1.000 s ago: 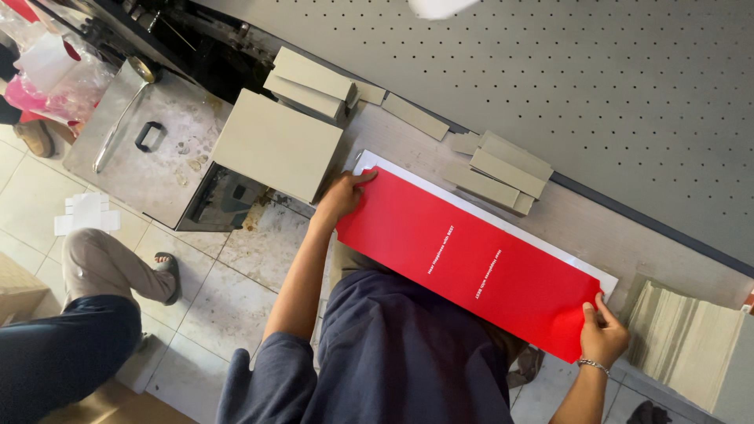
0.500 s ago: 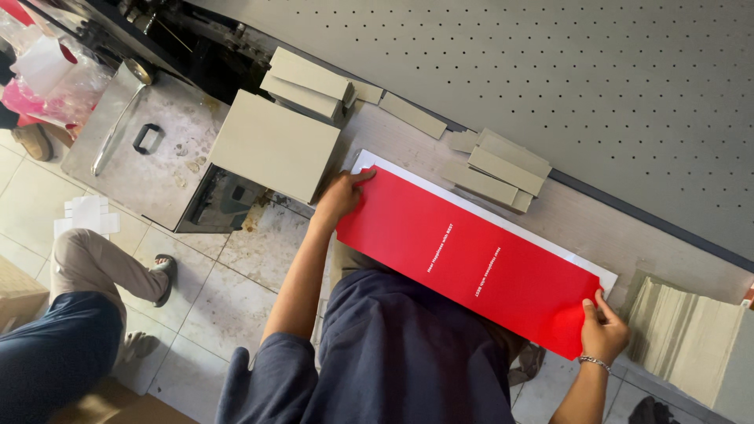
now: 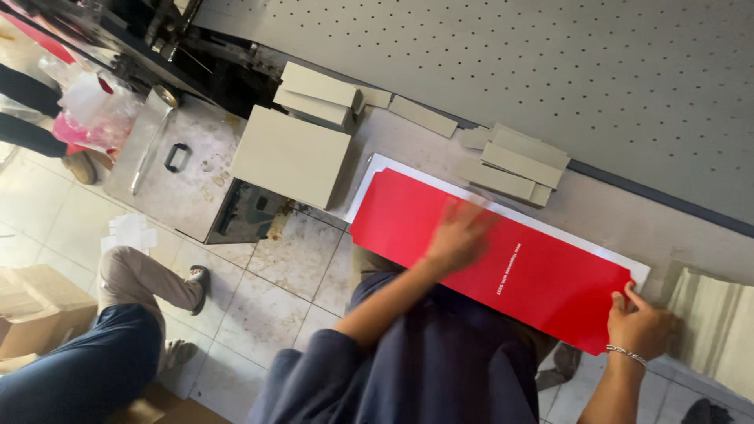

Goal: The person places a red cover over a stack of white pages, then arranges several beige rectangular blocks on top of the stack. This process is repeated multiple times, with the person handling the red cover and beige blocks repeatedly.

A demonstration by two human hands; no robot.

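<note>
Left hand (image 3: pixel 459 235) has moved since half a second ago: it was at the upper-left corner of the red sheet (image 3: pixel 542 275), now it lies flat on the sheet's middle-left area, motion-blurred. Fingers look spread and pressed on the surface, nothing gripped, though blur hides the detail. Right hand (image 3: pixel 640 322) is unchanged in place: at the sheet's lower-right corner, fingers curled, thumb and fingertips pinching the corner edge. Bracelet (image 3: pixel 628 355) on that wrist. The sheet has not shifted.

The red sheet is long, rectangular, smooth, die-cut with notched corners, a small line of white print near the middle. It sits on a white sheet (image 3: pixel 377 166) of the same shape, whose edge shows as a thin border along the top and left. Both lie on the grey worktable (image 3: pixel 597 212), right in front of the person's body, spanning between the two hands.

Around it: flat grey board pieces, matte and rigid-looking. A large square stack (image 3: pixel 290 157) just left of the sheet, two smaller stacked blocks (image 3: pixel 318 96) above it, a cluster of narrow strips (image 3: pixel 514 165) just above the sheet's top edge. A fanned pile of pale boards (image 3: pixel 707 322) sits right of the right hand. Behind the table is a perforated grey panel (image 3: pixel 550 63). Lower left, another person's legs (image 3: pixel 94 345) rest on the tiled floor (image 3: pixel 290 283).
</note>
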